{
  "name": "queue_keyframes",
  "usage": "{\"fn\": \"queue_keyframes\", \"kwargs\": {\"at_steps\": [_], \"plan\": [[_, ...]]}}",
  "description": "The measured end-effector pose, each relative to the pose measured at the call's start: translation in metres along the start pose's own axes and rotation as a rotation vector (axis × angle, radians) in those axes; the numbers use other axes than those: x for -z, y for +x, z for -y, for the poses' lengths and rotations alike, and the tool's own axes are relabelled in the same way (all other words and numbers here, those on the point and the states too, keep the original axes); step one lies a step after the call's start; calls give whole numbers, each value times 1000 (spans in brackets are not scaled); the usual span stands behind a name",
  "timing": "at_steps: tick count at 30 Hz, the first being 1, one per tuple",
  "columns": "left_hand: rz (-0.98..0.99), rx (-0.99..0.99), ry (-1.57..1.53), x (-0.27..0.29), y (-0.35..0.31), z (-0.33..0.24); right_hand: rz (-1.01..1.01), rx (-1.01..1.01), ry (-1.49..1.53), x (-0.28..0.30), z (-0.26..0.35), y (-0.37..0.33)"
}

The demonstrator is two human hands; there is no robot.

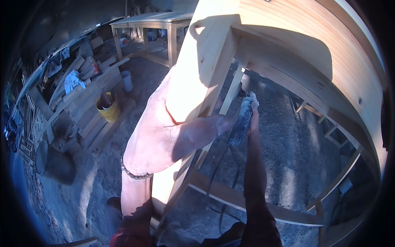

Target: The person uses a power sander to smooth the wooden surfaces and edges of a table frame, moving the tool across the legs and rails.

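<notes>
My left hand (158, 131) is wrapped round a pale wooden leg (212, 53) of a large piece of furniture. Its thumb reaches across the near face, while the other fingers are mostly hidden behind the wood. A wide pale board (279, 20) joins the leg at the top right. Under that board, my right hand (254, 117) grips a dusty grey corded power tool, which looks like an angle grinder (242, 123). The tool's far end points away from me, and what it touches cannot be made out. A dark cord (212, 181) hangs below it.
Wooden rails (284, 214) of the frame cross low in front of me. A wooden table (152, 18) stands at the back. On the left are stacked planks (96, 84), a yellow bucket (109, 110), a pale bucket (126, 81) and a dark bucket (53, 162) on the dusty ground.
</notes>
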State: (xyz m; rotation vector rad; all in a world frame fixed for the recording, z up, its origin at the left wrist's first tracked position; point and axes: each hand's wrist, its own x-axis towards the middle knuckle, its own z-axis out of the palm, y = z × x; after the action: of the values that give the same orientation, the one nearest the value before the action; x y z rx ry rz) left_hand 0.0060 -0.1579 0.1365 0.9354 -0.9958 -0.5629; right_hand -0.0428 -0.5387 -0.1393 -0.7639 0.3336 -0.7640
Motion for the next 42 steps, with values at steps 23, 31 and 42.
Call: {"fn": "queue_keyframes", "kwargs": {"at_steps": [23,31,42], "plan": [[-64,-30,246,0,17,8,-102,-137,-20,22,-34,-19],[-173,-48,218,-10,17,16,-219,-108,8,87,-137,-68],[-141,-88,212,-5,8,13,-87,-93,118,56,-51,2]]}}
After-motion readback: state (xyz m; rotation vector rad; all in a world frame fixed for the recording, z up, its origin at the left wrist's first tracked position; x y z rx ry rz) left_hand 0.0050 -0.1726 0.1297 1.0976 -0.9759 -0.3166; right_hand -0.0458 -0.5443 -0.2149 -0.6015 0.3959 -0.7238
